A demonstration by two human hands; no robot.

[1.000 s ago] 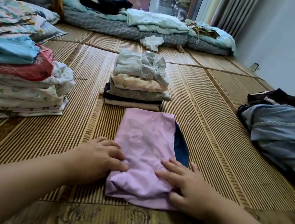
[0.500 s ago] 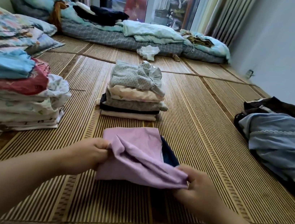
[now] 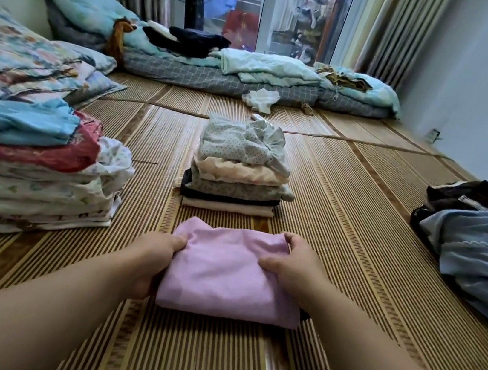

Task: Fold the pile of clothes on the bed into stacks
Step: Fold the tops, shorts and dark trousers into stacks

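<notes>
My left hand (image 3: 159,262) and right hand (image 3: 290,266) both clutch the folded pink cloth bundle (image 3: 223,276). The pale folded stack (image 3: 237,177) and floral stack (image 3: 39,184) look done, I reckon; the rumpled blue-black heap (image 3: 478,249) isn't yet.

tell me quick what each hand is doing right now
Left hand: holding the left edge of the folded pink garment, thumb on top.
Right hand: holding the garment's right edge, fingers curled over it.

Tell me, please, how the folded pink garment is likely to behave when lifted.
Probably floppy: the folded pink garment creases where the left hand and right hand grip its sides, so its folds may slump if lifted one-handed. Likely light, being thin cloth. Pushed on the ribbed mat, it would probably bunch.
</notes>
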